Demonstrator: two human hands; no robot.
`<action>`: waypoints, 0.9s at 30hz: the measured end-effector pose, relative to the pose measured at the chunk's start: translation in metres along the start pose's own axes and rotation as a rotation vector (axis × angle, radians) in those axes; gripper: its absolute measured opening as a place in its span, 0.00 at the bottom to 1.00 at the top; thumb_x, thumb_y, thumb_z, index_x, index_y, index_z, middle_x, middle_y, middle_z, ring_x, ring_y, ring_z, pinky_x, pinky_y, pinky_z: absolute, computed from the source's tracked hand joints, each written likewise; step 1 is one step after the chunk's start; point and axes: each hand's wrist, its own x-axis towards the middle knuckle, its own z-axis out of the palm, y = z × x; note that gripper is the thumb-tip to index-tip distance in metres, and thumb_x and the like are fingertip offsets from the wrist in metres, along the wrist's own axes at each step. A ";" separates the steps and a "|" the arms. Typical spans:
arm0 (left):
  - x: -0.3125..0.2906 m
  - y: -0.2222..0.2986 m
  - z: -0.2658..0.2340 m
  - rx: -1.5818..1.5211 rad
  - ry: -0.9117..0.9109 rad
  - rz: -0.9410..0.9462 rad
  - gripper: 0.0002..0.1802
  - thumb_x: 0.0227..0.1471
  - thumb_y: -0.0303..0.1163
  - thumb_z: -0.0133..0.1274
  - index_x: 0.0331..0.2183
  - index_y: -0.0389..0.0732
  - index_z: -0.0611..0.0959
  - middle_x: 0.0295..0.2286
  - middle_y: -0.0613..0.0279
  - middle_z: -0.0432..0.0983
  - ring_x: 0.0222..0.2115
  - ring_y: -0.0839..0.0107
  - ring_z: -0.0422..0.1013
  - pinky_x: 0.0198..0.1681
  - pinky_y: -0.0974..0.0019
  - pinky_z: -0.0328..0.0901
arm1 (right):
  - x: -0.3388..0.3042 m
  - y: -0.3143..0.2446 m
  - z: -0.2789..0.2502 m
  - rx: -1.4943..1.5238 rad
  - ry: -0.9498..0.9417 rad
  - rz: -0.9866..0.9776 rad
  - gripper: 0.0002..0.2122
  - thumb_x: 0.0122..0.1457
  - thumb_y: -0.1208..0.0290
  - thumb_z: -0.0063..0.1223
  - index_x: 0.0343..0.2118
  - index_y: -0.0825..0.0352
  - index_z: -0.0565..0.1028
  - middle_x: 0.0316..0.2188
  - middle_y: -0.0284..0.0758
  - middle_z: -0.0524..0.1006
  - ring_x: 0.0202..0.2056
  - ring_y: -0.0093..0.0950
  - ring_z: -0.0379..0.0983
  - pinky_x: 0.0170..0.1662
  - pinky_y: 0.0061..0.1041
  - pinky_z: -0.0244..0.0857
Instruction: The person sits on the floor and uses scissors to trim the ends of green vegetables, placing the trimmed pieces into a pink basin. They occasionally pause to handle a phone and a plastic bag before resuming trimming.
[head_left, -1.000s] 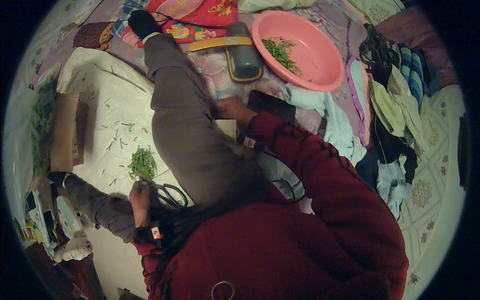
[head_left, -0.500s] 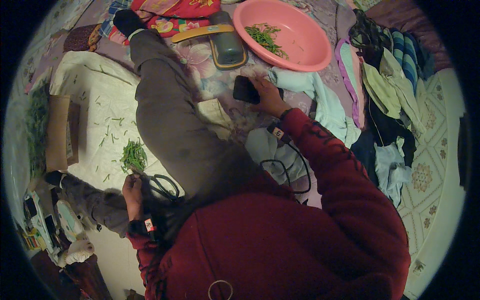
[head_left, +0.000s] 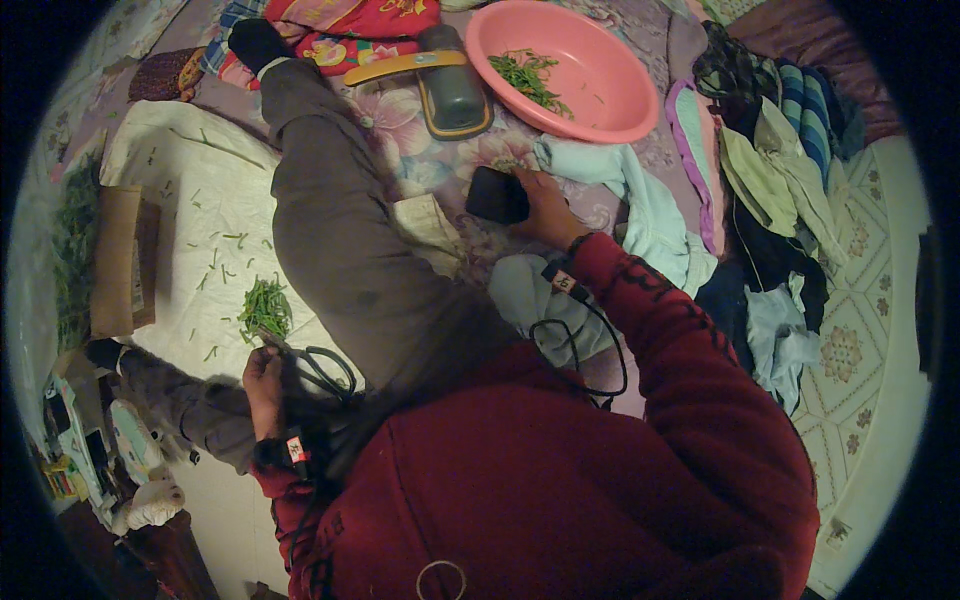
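Note:
My right hand (head_left: 548, 208) is wrapped round the edge of a dark smartphone (head_left: 497, 194), its black face turned up above the flowered bedspread. My left hand (head_left: 263, 388) is closed, its fingers at the blade end of black-handled scissors (head_left: 328, 370); exactly how they grip it is partly hidden. Just beyond those fingers is a small heap of cut green pieces (head_left: 265, 309), perhaps beans or peppers. It lies on a pale cloth (head_left: 180, 240) with several loose bits scattered round it.
A pink basin (head_left: 640, 95) holding more green pieces stands at the far right of my outstretched leg. Beside it lies a grey lantern-like device (head_left: 455, 100) with a yellow handle. A cardboard box (head_left: 122, 262) is at the left, and piled clothes (head_left: 770, 200) are at the right.
The phone has turned a little, showing more of its black face, and my right hand has come slightly nearer to me. My left hand has barely moved.

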 end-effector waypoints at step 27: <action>-0.010 0.019 0.007 0.052 0.018 0.014 0.05 0.48 0.25 0.45 0.31 0.38 0.74 0.25 0.71 0.68 0.25 0.82 0.60 0.28 0.78 0.56 | 0.004 -0.017 -0.009 0.217 0.041 -0.004 0.38 0.33 0.65 0.64 0.49 0.74 0.60 0.39 0.49 0.68 0.39 0.44 0.64 0.45 0.35 0.58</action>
